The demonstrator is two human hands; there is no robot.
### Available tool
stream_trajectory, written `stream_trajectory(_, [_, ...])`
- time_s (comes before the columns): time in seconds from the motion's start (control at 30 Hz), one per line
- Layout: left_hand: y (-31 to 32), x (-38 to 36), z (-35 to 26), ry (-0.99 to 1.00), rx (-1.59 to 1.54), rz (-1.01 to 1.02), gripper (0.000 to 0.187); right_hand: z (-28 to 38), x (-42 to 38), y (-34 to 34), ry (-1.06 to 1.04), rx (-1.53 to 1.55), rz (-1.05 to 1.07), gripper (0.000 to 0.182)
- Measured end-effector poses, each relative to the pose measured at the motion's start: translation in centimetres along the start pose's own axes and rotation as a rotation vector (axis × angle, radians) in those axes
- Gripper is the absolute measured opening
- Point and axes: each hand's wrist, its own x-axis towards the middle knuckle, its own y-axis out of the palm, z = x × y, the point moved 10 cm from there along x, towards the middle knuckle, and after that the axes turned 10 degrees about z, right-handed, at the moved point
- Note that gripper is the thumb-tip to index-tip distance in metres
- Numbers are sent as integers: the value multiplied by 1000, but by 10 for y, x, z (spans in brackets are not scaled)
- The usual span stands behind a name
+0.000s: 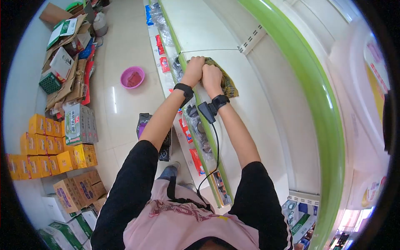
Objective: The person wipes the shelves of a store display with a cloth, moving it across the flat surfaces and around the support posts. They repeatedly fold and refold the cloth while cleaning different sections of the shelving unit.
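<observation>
A yellow-green patterned cloth [228,86] lies bunched on the white shelf [250,121], near its green front edge. My right hand [211,77] is closed on the cloth, with part of it spreading out to the right from under the fingers. Close beside it, touching at the knuckles, my left hand [193,71] is also closed on the cloth at the shelf's front edge; its fingertips are hidden. Each wrist wears a black band, and a cable runs from the right one toward my body.
Red packets [164,64] and clear-wrapped goods [199,129] line the strip along the shelf front. A pink basin [132,78] holding a reddish cloth stands on the floor. Yellow boxes [41,143] and flattened cardboard [68,85] are stacked by the left wall. A green rail [321,91] curves overhead at right.
</observation>
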Motion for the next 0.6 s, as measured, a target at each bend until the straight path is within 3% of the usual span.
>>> stream_trajectory(0.17, [-1, -24, -21, 40, 50, -20, 20, -13, -30, -4, 0, 301, 67, 12])
stream_trajectory(0.27, [0, -44, -40, 32, 181, 31, 17, -8, -54, -16, -39, 252, 95, 12])
stream_trajectory(0.33, [-8, -62, -61, 109, 157, -48, 18, -9, -70, -18, -14, 238, 137, 11])
stream_trajectory(0.6, [2, -150, -141, 24, 100, 120, 23, -29, -174, -36, -20, 273, 322, 11])
